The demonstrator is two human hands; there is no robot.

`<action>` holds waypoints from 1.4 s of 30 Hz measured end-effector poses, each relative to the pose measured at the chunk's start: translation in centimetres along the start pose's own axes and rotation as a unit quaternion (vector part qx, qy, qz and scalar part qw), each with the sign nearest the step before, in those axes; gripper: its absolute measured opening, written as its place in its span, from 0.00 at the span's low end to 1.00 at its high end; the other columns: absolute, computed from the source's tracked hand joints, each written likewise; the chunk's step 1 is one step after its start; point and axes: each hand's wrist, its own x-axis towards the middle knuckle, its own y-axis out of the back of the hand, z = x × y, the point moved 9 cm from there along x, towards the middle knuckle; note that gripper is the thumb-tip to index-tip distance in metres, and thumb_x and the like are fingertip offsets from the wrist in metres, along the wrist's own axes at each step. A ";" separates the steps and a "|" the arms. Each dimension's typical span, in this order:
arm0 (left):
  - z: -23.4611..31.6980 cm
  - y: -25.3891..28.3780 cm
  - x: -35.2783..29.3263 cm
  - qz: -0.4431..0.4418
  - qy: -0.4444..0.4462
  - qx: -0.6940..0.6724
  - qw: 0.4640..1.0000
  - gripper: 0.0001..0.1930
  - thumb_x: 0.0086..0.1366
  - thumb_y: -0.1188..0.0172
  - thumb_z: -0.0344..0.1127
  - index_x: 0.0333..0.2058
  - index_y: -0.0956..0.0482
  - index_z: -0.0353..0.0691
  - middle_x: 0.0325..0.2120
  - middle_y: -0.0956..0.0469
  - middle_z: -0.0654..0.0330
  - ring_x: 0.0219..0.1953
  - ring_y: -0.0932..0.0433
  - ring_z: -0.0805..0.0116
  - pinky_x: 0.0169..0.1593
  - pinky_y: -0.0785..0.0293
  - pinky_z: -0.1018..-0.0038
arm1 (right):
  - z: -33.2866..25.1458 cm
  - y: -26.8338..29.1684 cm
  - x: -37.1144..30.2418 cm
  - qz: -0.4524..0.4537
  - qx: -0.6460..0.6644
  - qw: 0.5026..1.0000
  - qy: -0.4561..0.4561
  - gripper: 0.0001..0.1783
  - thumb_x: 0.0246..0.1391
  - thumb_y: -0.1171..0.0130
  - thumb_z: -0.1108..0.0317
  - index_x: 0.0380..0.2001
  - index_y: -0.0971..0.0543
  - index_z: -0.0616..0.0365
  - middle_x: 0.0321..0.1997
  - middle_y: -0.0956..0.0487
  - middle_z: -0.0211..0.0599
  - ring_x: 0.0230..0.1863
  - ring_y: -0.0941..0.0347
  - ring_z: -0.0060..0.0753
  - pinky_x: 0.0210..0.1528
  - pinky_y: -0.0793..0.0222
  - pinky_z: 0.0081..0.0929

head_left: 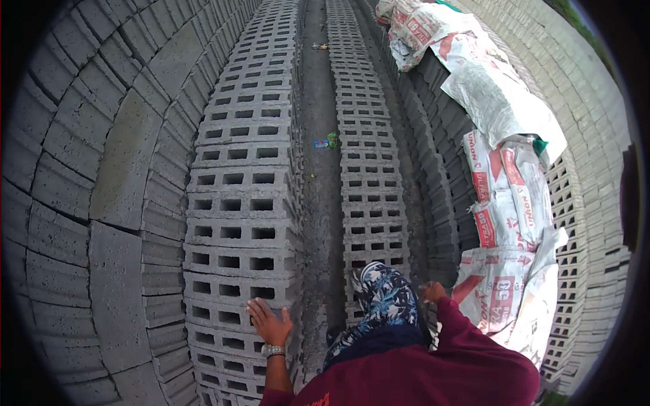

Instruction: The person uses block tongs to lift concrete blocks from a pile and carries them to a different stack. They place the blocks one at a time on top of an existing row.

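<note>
My left hand (272, 329), with a watch (272, 350) on its wrist, rests on the near part of a long row of grey hollow concrete blocks (247, 232). Its fingers are spread, and nothing is in them. The blocks stand packed side by side with their rectangular holes facing up. To the right of my body, my right hand (433, 292) hangs beside the white and red sacks (504, 291). Its fingers look bent but are small and shaded, so a grip cannot be made out.
A lower, narrower row of hollow blocks (370, 162) runs under my shoe (374, 268). Between the rows lies a dirt gap (318, 196) with a blue wrapper (321, 144). High block stacks (116, 291) rise at the left; sacks drape another stack at the right.
</note>
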 end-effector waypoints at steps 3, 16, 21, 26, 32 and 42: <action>-3.2 0.8 0.9 -0.139 0.082 0.076 0.984 0.56 0.58 0.44 0.64 0.69 0.57 0.25 0.69 0.62 0.30 0.72 0.60 0.31 0.70 0.53 0.50 | -3.7 -5.8 -4.8 -0.283 -0.470 0.796 0.255 0.21 0.54 0.40 0.51 0.49 0.18 0.44 0.34 0.15 0.39 0.32 0.16 0.36 0.31 0.21 0.38; 4.0 6.2 11.4 -0.131 0.176 -0.287 0.932 0.24 0.63 0.45 0.50 0.36 0.19 0.28 0.35 0.19 0.37 0.42 0.21 0.37 0.45 0.29 0.52 | -18.9 25.0 0.3 0.028 0.239 0.966 -0.096 0.18 0.58 0.42 0.56 0.42 0.20 0.61 0.27 0.18 0.36 0.22 0.21 0.29 0.20 0.31 0.26; 6.6 1.6 14.3 -0.139 0.199 -0.339 0.909 0.26 0.62 0.43 0.53 0.35 0.19 0.29 0.34 0.19 0.36 0.42 0.21 0.36 0.44 0.28 0.51 | -30.2 27.2 6.6 -0.017 0.226 0.973 -0.033 0.21 0.57 0.39 0.53 0.43 0.20 0.61 0.28 0.18 0.33 0.23 0.21 0.26 0.19 0.36 0.22; 12.1 -0.5 19.1 -0.274 -0.051 -0.016 0.960 0.20 0.61 0.43 0.48 0.37 0.17 0.34 0.34 0.19 0.38 0.44 0.21 0.36 0.48 0.27 0.50 | -39.1 31.3 15.0 -0.013 0.210 0.977 0.033 0.19 0.57 0.38 0.57 0.39 0.21 0.66 0.27 0.20 0.34 0.24 0.24 0.25 0.26 0.29 0.24; 8.8 4.1 31.8 -0.117 0.247 -0.085 0.958 0.23 0.58 0.42 0.46 0.35 0.19 0.26 0.35 0.19 0.36 0.44 0.20 0.39 0.45 0.24 0.52 | -46.6 34.6 21.3 -0.075 0.141 0.986 0.052 0.21 0.58 0.38 0.57 0.38 0.21 0.69 0.24 0.21 0.34 0.25 0.26 0.23 0.29 0.29 0.26; 32.4 9.1 64.8 -0.045 0.293 -0.308 0.904 0.47 0.63 0.43 0.56 0.67 0.51 0.24 0.68 0.51 0.34 0.71 0.49 0.42 0.70 0.46 0.55 | -44.2 50.4 26.2 0.038 0.174 0.981 -0.072 0.20 0.60 0.42 0.55 0.39 0.21 0.66 0.30 0.18 0.38 0.25 0.22 0.27 0.26 0.25 0.26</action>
